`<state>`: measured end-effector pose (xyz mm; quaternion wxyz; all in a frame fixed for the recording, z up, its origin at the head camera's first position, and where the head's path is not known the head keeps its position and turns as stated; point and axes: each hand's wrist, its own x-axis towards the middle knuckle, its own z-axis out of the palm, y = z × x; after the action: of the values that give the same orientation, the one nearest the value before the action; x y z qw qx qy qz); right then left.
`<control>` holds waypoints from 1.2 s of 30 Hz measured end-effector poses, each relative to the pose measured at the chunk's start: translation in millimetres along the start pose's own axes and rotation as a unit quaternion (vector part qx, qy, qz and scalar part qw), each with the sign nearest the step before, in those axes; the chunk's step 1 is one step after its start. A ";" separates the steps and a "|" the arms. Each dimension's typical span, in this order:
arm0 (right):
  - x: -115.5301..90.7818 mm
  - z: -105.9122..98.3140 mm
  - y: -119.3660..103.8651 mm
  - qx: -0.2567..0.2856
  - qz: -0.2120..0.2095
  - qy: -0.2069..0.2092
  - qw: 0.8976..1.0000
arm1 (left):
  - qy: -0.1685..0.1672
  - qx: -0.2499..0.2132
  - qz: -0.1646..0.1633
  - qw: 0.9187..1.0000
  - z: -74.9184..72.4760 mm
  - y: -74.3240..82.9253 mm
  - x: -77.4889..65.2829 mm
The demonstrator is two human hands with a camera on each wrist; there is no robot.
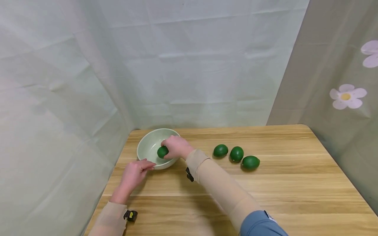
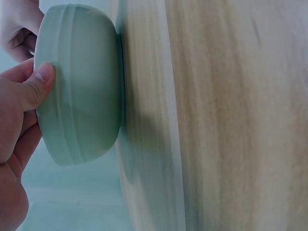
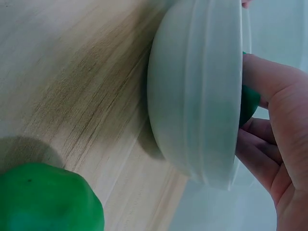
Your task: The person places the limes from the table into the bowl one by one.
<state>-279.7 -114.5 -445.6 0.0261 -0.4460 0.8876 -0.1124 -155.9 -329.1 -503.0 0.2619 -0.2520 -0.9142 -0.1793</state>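
Observation:
A pale green bowl (image 1: 144,149) stands at the table's back left. My left hand (image 1: 135,173) pinches its near rim; in the left wrist view the thumb (image 2: 41,82) lies against the outer wall. Over the bowl's right side, my right hand (image 1: 176,147) grips a green lime (image 1: 162,152), held just inside the rim. In the right wrist view the bowl wall (image 3: 202,91) partly hides this lime (image 3: 249,103). To the right lie three more limes, one on the left (image 1: 220,150), a middle lime (image 1: 236,153) and a right-hand lime (image 1: 250,162).
The wooden table (image 1: 283,186) reaches back to a pale cloth (image 1: 200,72) hanging behind it. At the right hangs a greyer cloth with printed flowers (image 1: 346,96). One loose lime (image 3: 50,199) shows large in the right wrist view.

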 end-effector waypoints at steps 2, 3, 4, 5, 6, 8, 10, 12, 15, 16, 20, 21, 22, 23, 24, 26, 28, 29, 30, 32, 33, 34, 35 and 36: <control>-1.0 1.2 0.1 0.003 0.004 -0.002 1.000 | -0.002 0.003 0.002 1.000 -0.6 0.5 -0.8; -1.3 2.0 0.4 0.005 0.005 -0.002 1.000 | -0.002 0.003 0.005 1.000 -1.1 0.9 -1.1; -1.8 2.5 0.7 0.006 0.005 -0.003 1.000 | -0.002 0.003 0.007 1.000 -1.6 1.5 -1.3; -2.2 3.1 1.2 0.007 0.006 -0.004 1.000 | -0.001 0.004 0.011 1.000 -2.1 2.2 -1.6; -2.6 3.5 1.7 0.007 0.006 -0.006 1.000 | 0.000 0.004 0.014 1.000 -2.6 2.9 -2.0; -3.4 4.4 3.3 0.006 0.010 -0.008 1.000 | 0.000 0.003 0.021 1.000 -3.3 4.6 -2.5; -4.2 4.9 4.8 0.007 0.016 -0.011 1.000 | 0.001 0.001 0.025 1.000 -3.7 6.4 -2.7; -4.8 5.3 6.4 0.008 0.023 -0.013 1.000 | 0.000 -0.002 0.026 1.000 -3.8 7.9 -2.7; -5.2 6.1 8.3 0.005 0.028 -0.018 0.999 | -0.004 -0.003 0.024 1.000 -3.7 9.5 -2.6; -5.2 6.2 8.7 0.004 0.028 -0.019 0.999 | -0.005 -0.004 0.023 1.000 -3.8 9.8 -2.7; -6.0 7.6 9.0 -0.002 0.030 -0.026 0.999 | -0.008 -0.008 0.022 1.000 -3.0 12.1 -2.4; -6.1 8.2 8.6 -0.001 0.031 -0.028 0.999 | -0.009 -0.010 0.024 1.000 -2.8 12.7 -2.5; -6.3 8.8 8.2 0.000 0.032 -0.030 0.999 | -0.010 -0.013 0.027 1.000 -2.7 13.3 -2.4; -6.5 9.7 7.7 0.000 0.033 -0.032 0.999 | -0.010 -0.015 0.029 0.999 -2.5 14.0 -2.3; -6.6 10.6 7.2 0.000 0.035 -0.033 0.999 | -0.011 -0.017 0.033 0.999 -2.1 14.5 -2.3; -6.4 12.2 5.5 0.000 0.037 -0.035 0.999 | -0.013 -0.019 0.038 0.999 -1.5 14.9 -2.5; -6.4 13.2 3.8 -0.004 0.037 -0.034 0.999 | -0.013 -0.021 0.041 0.999 -0.4 14.8 -2.6; -6.5 13.6 2.9 -0.006 0.038 -0.034 0.999 | -0.012 -0.022 0.042 0.999 0.2 14.7 -2.5; -6.7 13.9 1.9 -0.007 0.038 -0.034 0.999 | -0.011 -0.022 0.043 0.999 0.9 14.5 -2.7; -7.3 14.1 0.2 -0.006 0.038 -0.034 0.999 | -0.010 -0.025 0.044 0.999 2.1 13.9 -2.9; -7.8 14.3 -0.4 -0.005 0.039 -0.034 0.999 | -0.008 -0.025 0.045 0.999 2.8 13.7 -3.0; -8.1 14.4 -1.0 -0.003 0.040 -0.034 0.999 | -0.007 -0.026 0.046 0.999 3.2 13.4 -3.1; -8.4 14.4 -1.5 0.000 0.041 -0.034 0.999 | -0.007 -0.027 0.047 0.999 3.6 13.2 -3.1; -8.7 14.5 -1.7 0.001 0.043 -0.033 0.999 | -0.006 -0.027 0.048 0.998 3.8 12.9 -3.1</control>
<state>-271.0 -111.1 -459.9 0.0603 -0.4111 0.9044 -0.0974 -147.9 -318.1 -505.3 0.2582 -0.3032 -0.8975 -0.1897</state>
